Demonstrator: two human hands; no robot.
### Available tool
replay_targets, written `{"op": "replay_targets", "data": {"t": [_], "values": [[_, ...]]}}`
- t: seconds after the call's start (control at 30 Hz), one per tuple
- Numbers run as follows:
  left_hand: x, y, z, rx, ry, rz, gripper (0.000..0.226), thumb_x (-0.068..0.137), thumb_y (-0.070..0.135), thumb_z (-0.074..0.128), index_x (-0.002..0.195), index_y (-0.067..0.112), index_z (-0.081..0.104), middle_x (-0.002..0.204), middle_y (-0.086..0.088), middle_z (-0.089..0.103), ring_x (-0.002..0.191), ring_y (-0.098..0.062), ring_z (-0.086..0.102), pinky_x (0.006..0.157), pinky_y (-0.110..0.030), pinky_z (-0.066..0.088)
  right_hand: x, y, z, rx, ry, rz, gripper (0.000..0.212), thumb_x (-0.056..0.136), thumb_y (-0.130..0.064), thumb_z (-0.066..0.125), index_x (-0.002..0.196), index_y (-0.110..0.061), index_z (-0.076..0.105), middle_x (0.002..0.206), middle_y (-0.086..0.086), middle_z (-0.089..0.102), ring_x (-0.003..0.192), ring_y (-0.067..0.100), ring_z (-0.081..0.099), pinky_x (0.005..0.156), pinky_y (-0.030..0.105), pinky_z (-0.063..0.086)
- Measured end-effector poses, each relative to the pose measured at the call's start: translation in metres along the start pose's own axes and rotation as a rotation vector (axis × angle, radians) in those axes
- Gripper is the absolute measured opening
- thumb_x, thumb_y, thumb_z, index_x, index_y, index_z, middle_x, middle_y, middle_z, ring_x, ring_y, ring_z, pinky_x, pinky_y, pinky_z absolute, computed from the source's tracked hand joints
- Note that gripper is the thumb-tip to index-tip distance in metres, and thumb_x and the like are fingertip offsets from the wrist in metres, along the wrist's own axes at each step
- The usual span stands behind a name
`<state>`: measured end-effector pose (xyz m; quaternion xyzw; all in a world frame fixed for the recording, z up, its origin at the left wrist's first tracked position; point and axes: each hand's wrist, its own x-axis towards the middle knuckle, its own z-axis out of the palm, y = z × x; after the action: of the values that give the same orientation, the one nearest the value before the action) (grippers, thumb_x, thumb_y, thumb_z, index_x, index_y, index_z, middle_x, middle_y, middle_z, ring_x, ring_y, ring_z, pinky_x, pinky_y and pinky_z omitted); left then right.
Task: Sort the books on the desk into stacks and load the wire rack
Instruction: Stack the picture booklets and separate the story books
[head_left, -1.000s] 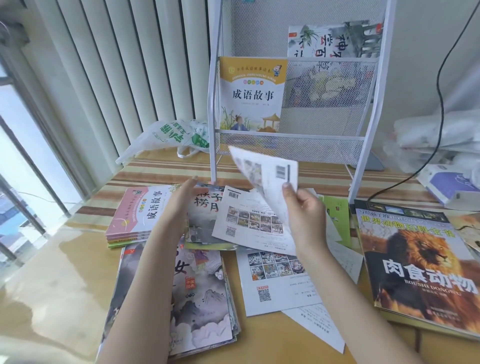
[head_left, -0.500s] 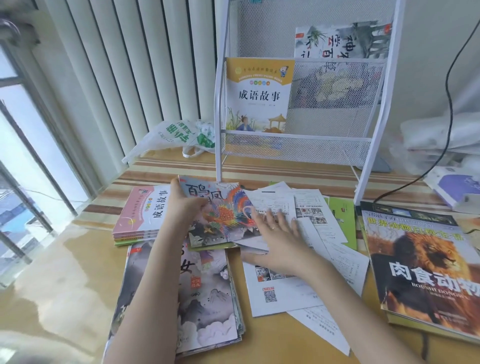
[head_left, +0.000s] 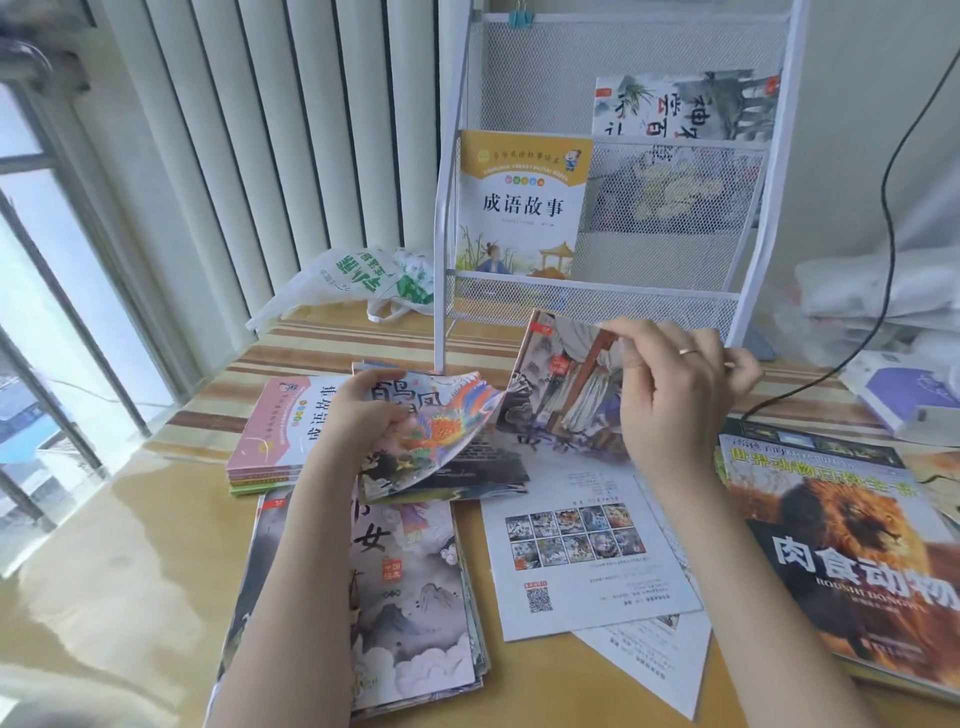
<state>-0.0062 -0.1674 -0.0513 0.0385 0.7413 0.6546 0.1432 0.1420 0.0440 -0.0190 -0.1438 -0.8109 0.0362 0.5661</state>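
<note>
My left hand (head_left: 363, 415) grips a thin phoenix picture book (head_left: 441, 431), curling it up off the pile at the desk's middle. My right hand (head_left: 670, 395) pinches the top edge of another thin picture book (head_left: 566, 395) and tilts it up. A stack of grey ink-painting booklets (head_left: 410, 597) lies near me on the left. A pink book stack (head_left: 291, 426) sits behind it. White-backed booklets (head_left: 582, 551) lie face down in the centre. The white wire rack (head_left: 597, 301) stands at the back, holding a yellow book (head_left: 522, 202) and a painted book (head_left: 685, 109).
A big lion book (head_left: 841, 551) lies on a stack at the right. A black cable (head_left: 893, 218) hangs down by the rack. A plastic bag (head_left: 353, 280) sits behind the pink stack. A purple box (head_left: 904, 395) and white bags (head_left: 872, 296) fill the far right.
My right hand left the white pages it was pressing flat and now lifts a picture book by its top edge. My left hand has curled the phoenix book upward.
</note>
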Motion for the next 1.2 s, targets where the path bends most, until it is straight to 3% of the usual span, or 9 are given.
{"op": "replay_targets", "data": {"t": [0.17,0.27,0.4,0.5,0.57,0.67,0.8,1.0,1.2], "values": [[-0.002,-0.001,-0.001,-0.009,-0.052,0.052,0.05,0.083,-0.014,0.056,0.12,0.019,0.064,0.104,-0.012,0.064,0.064,-0.03,0.068,0.045,-0.034,0.057,0.022,-0.005,-0.004,0.204,0.052,0.118,0.024,0.095,-0.024,0.045,0.094,-0.023,0.069,0.07,-0.009,0.057,0.079,0.014,0.041,0.071,0.028,0.013],[-0.005,0.002,0.002,-0.009,-0.082,0.106,0.046,0.084,-0.008,0.059,0.114,0.026,0.067,0.106,-0.01,0.066,0.074,-0.032,0.071,0.057,-0.046,0.06,0.029,-0.014,0.004,0.301,-0.106,0.142,0.024,0.093,-0.028,0.044,0.093,-0.025,0.068,0.06,-0.018,0.045,0.079,0.013,0.042,0.073,0.028,0.015],[-0.018,0.012,0.015,0.005,-0.228,0.156,0.019,0.096,0.039,0.052,0.101,0.037,0.07,0.105,0.0,0.071,0.094,-0.024,0.069,0.076,-0.041,0.055,0.015,-0.031,0.043,0.316,-0.327,0.064,0.016,0.095,-0.034,0.049,0.101,-0.029,0.063,0.062,-0.018,0.047,0.08,0.014,0.045,0.071,0.028,0.015],[-0.02,0.012,0.021,-0.106,-0.417,0.06,0.064,0.085,0.067,0.045,0.123,0.019,0.063,0.12,-0.012,0.067,0.108,-0.031,0.065,0.093,-0.046,0.051,0.002,-0.039,0.069,0.349,-0.398,0.087,0.012,0.093,-0.031,0.055,0.101,-0.023,0.06,0.071,-0.015,0.051,0.088,0.019,0.051,0.074,0.028,0.019],[-0.019,0.01,0.023,-0.024,-0.383,0.099,0.063,0.081,0.059,0.061,0.127,0.016,0.059,0.124,-0.009,0.066,0.109,-0.026,0.064,0.099,-0.046,0.048,-0.002,-0.042,0.078,0.341,-0.405,0.113,0.012,0.092,-0.029,0.058,0.1,-0.021,0.06,0.079,-0.011,0.056,0.093,0.021,0.052,0.076,0.03,0.025],[-0.015,0.006,0.026,-0.084,-0.314,0.089,0.026,0.091,0.024,0.064,0.11,0.007,0.063,0.096,-0.012,0.074,0.081,-0.026,0.071,0.077,-0.04,0.059,-0.004,-0.042,0.082,0.371,-0.419,0.122,0.018,0.09,-0.028,0.062,0.103,-0.017,0.059,0.091,-0.009,0.059,0.096,0.018,0.053,0.078,0.031,0.031],[-0.012,0.002,0.026,-0.087,-0.212,0.115,0.011,0.092,0.012,0.062,0.103,0.013,0.062,0.088,-0.007,0.074,0.071,-0.017,0.072,0.06,-0.03,0.058,-0.008,-0.024,0.07,0.359,-0.476,0.168,0.028,0.092,-0.026,0.059,0.115,-0.011,0.055,0.116,0.003,0.06,0.112,0.026,0.051,0.097,0.04,0.036],[0.006,-0.002,-0.011,-0.151,-0.004,0.276,0.087,0.084,-0.003,0.067,0.146,0.043,0.027,0.148,0.009,0.036,0.123,-0.012,0.052,0.094,-0.04,0.052,-0.025,0.031,0.041,0.076,-1.119,0.526,0.069,0.09,-0.038,0.059,0.146,-0.013,0.025,0.149,0.008,0.033,0.133,0.029,0.037,0.108,0.045,0.032],[0.011,-0.008,-0.036,0.098,0.064,0.065,0.079,0.084,-0.002,0.064,0.147,0.033,0.032,0.148,-0.007,0.037,0.099,-0.024,0.062,0.075,-0.035,0.054,-0.023,0.043,0.024,0.053,-1.151,0.743,0.08,0.072,-0.052,0.074,0.137,-0.024,0.037,0.143,0.009,0.037,0.125,0.03,0.043,0.101,0.041,0.041]]}}
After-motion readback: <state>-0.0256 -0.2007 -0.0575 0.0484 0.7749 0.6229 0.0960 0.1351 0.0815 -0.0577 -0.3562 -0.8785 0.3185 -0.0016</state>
